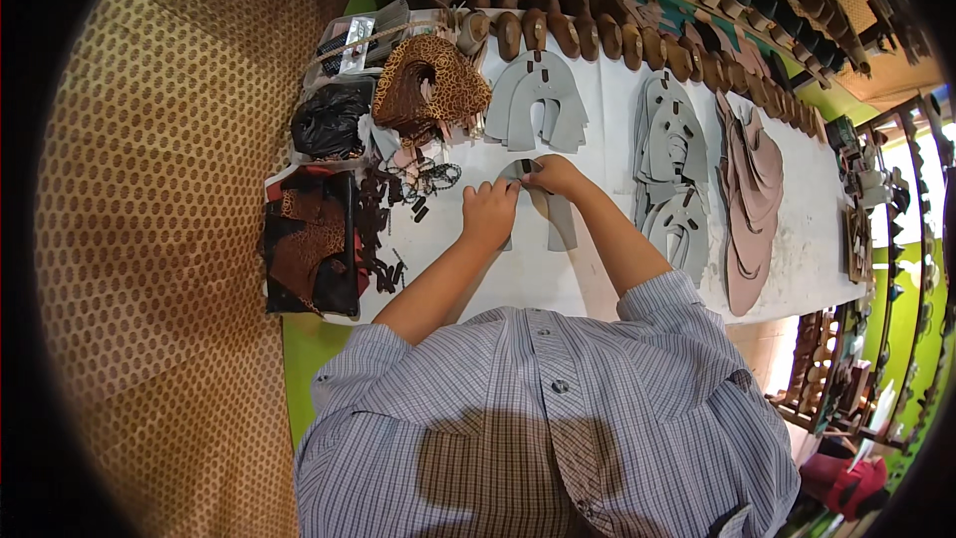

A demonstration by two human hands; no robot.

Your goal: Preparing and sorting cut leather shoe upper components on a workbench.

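Observation:
Both hands are at a grey U-shaped shoe upper (561, 224) over the white table. My left hand (488, 211) grips the left side of its curve, the fingers closed. With bent fingers my right hand (555, 176) pinches the top of the curve, where a small black tab (527, 166) shows. The hands cover part of the upper, and the exact hold of the fingertips is hidden. Just beyond them lies a stack of similar grey uppers (521, 105), with small dark tabs on its top piece.
More grey uppers (669, 130) and pinkish-brown pieces (754, 209) lie to the right. Rows of brown shoe lasts (564, 36) line the far edge. On the left are leopard-print material (433, 85), a black plastic bag (334, 120), dark strips (373, 224) and a black box (349, 279).

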